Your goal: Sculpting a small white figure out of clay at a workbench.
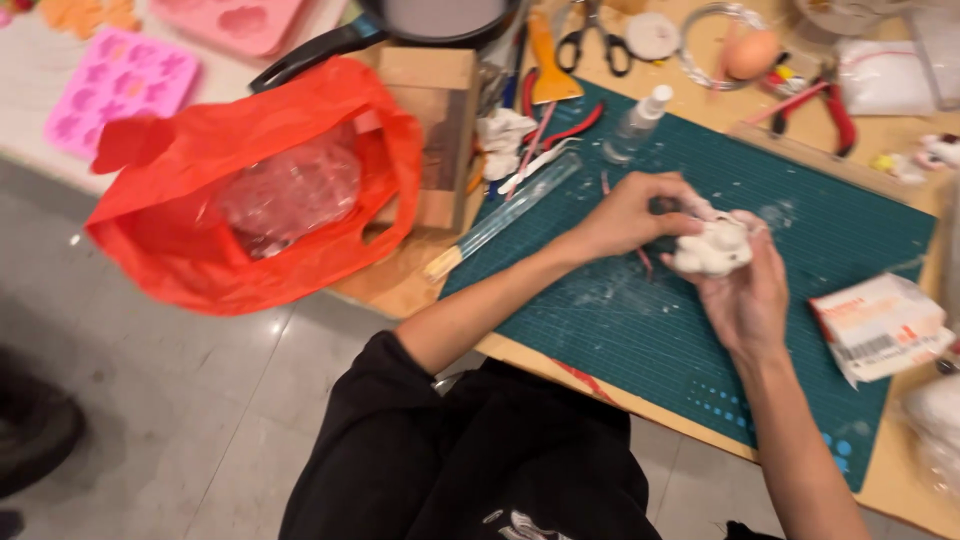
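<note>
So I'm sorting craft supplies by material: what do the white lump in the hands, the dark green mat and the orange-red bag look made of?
White lump: probably soft modelling clay, matte, irregular in shape. Dark green mat: looks like rubbery plastic, matte, gridded, with white smears. Orange-red bag: thin glossy plastic film, crinkled.

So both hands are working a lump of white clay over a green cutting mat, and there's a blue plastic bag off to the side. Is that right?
Nearly. The bag is red-orange, not blue, as the head view shows. The rest holds: the left hand and right hand both hold the lump of white clay over the green cutting mat.
</note>
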